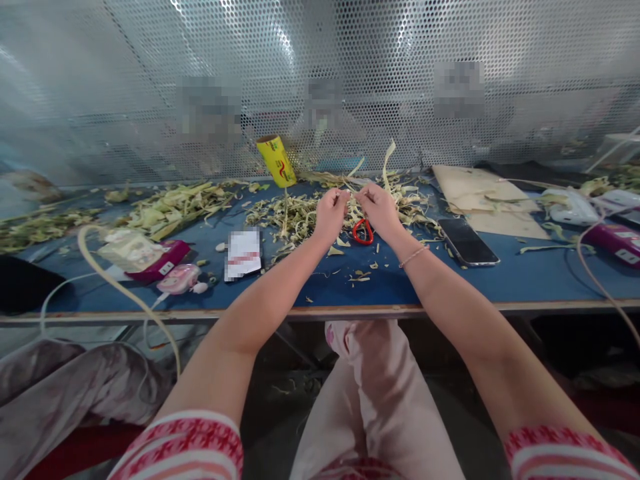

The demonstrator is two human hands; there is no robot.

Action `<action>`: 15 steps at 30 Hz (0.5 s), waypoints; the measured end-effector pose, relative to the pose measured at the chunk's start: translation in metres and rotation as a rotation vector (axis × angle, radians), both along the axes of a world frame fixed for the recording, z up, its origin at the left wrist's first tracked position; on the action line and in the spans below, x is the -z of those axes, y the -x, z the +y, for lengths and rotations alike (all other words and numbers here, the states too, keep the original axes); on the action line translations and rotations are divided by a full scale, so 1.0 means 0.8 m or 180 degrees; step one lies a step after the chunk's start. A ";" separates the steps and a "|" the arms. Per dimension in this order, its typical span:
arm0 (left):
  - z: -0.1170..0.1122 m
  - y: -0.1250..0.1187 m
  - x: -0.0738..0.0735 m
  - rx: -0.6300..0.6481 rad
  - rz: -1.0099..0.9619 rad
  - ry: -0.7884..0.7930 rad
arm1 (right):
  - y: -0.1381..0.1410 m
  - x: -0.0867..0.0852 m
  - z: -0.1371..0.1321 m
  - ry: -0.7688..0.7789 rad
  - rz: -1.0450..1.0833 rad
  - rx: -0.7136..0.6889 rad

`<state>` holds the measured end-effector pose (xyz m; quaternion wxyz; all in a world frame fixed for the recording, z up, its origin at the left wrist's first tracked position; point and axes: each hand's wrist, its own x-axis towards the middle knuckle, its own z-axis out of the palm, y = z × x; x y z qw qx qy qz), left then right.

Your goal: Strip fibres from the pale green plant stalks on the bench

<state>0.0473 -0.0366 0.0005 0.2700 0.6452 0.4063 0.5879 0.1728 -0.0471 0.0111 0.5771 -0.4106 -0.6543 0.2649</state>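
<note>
My left hand and my right hand meet above a heap of dried, pale green plant strips. Thumb and fingers are pinched together on each, and whatever lies between the fingertips is too small to name. A long pale strip rises just behind my right hand; whether the fingers grip it is unclear. Below the hands lies a red loop-shaped handle, perhaps of scissors, partly among the strips. Small scraps are scattered nearer to me on the blue tabletop.
A yellow tube stands tilted behind the heap. A phone and brown cardboard lie right. Left are a white card, a tissue pack, cables and more plant strips. A perforated metal panel closes the back.
</note>
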 end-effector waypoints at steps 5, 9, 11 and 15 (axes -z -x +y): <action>0.002 0.001 0.001 -0.0147 -0.0006 0.0021 | 0.001 0.001 0.001 0.0006 -0.0018 -0.0151; 0.003 0.001 0.005 -0.0247 0.0026 0.0015 | 0.004 0.004 0.002 -0.0068 -0.0026 -0.0122; 0.005 0.000 0.006 -0.0262 -0.0036 0.0048 | 0.004 0.005 0.003 -0.0112 -0.0042 -0.0112; 0.008 -0.004 0.005 0.0131 -0.0401 0.0319 | 0.000 0.007 0.003 -0.0118 -0.0065 -0.0050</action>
